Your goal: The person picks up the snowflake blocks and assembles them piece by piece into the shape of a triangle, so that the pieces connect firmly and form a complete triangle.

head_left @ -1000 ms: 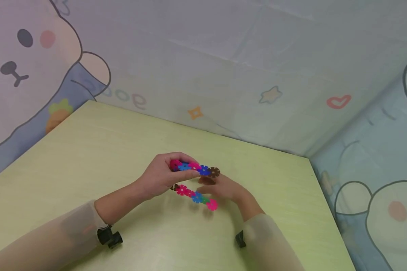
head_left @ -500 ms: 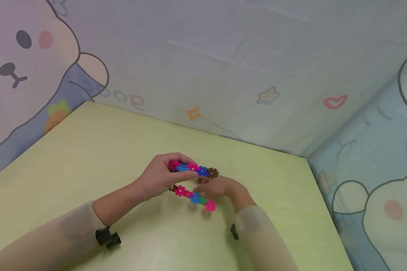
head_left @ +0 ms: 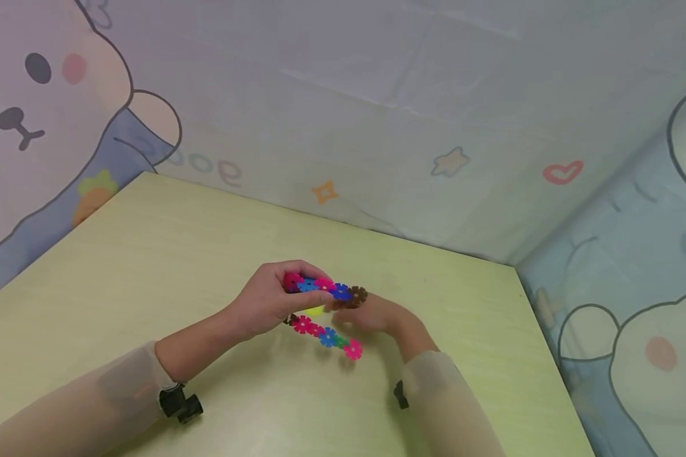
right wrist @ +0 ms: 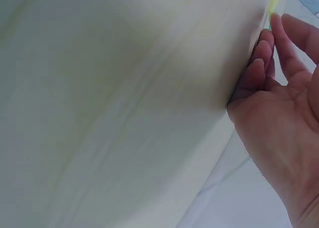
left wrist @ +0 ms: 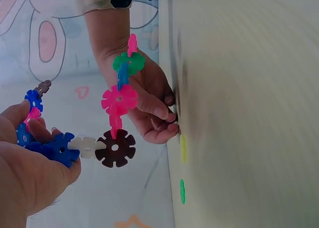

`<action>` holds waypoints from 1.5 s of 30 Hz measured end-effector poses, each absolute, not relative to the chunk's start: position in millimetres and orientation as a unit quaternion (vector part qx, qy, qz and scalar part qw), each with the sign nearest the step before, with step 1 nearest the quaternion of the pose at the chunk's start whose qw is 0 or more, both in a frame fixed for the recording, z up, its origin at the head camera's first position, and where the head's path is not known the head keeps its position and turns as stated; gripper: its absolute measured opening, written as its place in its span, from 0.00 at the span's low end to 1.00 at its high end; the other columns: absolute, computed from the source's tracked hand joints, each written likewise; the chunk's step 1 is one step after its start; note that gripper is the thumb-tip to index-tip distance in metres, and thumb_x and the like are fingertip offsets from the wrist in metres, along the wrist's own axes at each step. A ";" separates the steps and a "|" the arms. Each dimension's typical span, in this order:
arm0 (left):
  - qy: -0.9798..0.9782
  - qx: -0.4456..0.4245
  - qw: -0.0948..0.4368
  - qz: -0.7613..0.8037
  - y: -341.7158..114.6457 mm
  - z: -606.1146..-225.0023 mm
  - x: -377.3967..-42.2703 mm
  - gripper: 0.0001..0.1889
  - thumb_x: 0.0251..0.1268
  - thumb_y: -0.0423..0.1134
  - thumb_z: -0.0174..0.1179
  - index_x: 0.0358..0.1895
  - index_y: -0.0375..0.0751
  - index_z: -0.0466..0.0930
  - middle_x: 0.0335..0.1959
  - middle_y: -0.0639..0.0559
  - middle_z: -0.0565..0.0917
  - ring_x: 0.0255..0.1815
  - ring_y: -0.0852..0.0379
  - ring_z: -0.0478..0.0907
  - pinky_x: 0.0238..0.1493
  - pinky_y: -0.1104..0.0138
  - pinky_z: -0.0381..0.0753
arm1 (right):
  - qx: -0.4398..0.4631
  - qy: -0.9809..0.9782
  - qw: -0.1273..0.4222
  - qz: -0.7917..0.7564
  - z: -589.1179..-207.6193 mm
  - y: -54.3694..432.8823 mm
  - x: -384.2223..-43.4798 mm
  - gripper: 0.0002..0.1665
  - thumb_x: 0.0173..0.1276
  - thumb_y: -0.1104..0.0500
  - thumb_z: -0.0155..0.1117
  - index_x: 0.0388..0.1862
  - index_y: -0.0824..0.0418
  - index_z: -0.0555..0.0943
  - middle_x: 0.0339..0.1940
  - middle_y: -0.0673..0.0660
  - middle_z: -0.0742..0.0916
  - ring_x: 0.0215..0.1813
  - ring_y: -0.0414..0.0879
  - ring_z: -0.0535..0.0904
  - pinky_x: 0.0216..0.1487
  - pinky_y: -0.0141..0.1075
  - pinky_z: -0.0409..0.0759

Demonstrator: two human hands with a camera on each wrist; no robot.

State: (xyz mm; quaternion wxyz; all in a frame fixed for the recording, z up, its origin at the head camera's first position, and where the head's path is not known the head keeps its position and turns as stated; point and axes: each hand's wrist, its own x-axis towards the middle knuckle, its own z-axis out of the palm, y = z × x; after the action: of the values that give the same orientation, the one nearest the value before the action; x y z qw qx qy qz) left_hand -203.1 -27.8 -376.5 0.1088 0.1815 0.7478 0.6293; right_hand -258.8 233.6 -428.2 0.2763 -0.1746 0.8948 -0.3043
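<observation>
My left hand (head_left: 263, 299) grips a chain of interlocking flower-shaped plastic discs (head_left: 328, 337), raised above the table. The chain bends round in a loop shape with two free ends, in pink, blue, green, white and brown. In the left wrist view, blue discs (left wrist: 62, 149) lie between thumb and fingers. Low over the table, partly behind the chain, is my right hand (head_left: 373, 313), its back fingers bent. A yellow disc (left wrist: 183, 148) lies flat on the table right at the right fingertips (right wrist: 275, 20). A green disc (left wrist: 182, 191) lies a little beyond it.
The pale yellow-green table (head_left: 206, 222) ends at a cloth backdrop (head_left: 377, 95) printed with cartoon animals, along the back and right. Black wrist cameras (head_left: 180, 404) sit at both cuffs.
The right hand has shifted slightly about the same spot on the table, and the yellow disc now shows beneath the left thumb. The left hand keeps its grip on the chain.
</observation>
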 end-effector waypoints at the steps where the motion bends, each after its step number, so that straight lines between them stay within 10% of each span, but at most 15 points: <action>1: 0.748 0.181 0.109 0.629 -28.1 -376.8 -202.7 0.16 0.67 0.52 0.79 0.53 0.54 0.91 0.35 0.47 0.89 0.33 0.49 0.81 0.27 0.63 0.81 | -0.174 0.894 0.275 -0.308 -429.7 233.5 -259.0 0.15 0.81 0.43 0.62 0.60 0.46 0.81 0.54 0.49 0.84 0.61 0.47 0.78 0.66 0.52 0.78; 11: 0.747 0.179 0.112 0.630 -31.1 -380.9 -200.8 0.15 0.69 0.51 0.78 0.53 0.52 0.91 0.37 0.41 0.89 0.34 0.44 0.80 0.25 0.66 0.79 | -0.157 0.909 0.288 -0.256 -432.1 218.8 -250.2 0.17 0.82 0.39 0.63 0.54 0.48 0.75 0.40 0.53 0.79 0.49 0.47 0.78 0.50 0.46 0.75; 26: 0.744 0.178 0.120 0.632 -31.3 -382.1 -199.2 0.15 0.69 0.50 0.78 0.54 0.52 0.91 0.35 0.47 0.87 0.30 0.49 0.77 0.25 0.68 0.76 | -0.203 0.919 0.215 -0.262 -429.0 233.4 -239.1 0.13 0.77 0.55 0.71 0.58 0.49 0.84 0.40 0.52 0.83 0.47 0.47 0.79 0.50 0.44 0.79; 34: 0.745 0.172 0.130 0.631 -30.5 -380.8 -199.7 0.15 0.69 0.51 0.78 0.53 0.52 0.91 0.35 0.47 0.86 0.30 0.48 0.77 0.26 0.67 0.77 | -0.165 0.881 0.126 -0.425 -404.7 260.4 -209.0 0.12 0.81 0.62 0.68 0.60 0.54 0.83 0.56 0.56 0.89 0.55 0.49 0.87 0.61 0.45 0.89; 45: 0.746 0.170 0.128 0.631 -29.4 -382.2 -203.3 0.15 0.69 0.51 0.78 0.54 0.54 0.91 0.36 0.48 0.87 0.30 0.49 0.77 0.26 0.68 0.76 | -0.102 0.783 0.077 -0.608 -379.8 278.3 -173.4 0.21 0.76 0.63 0.74 0.66 0.59 0.83 0.45 0.55 0.86 0.55 0.57 0.94 0.62 0.45 0.91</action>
State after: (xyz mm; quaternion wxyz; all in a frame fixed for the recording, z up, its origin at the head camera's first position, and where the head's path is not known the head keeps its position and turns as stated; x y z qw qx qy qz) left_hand -203.3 -29.4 -382.2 0.1284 0.1698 0.7461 0.6309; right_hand -173.4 278.3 -379.8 0.0767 -0.1020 0.7833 -0.6084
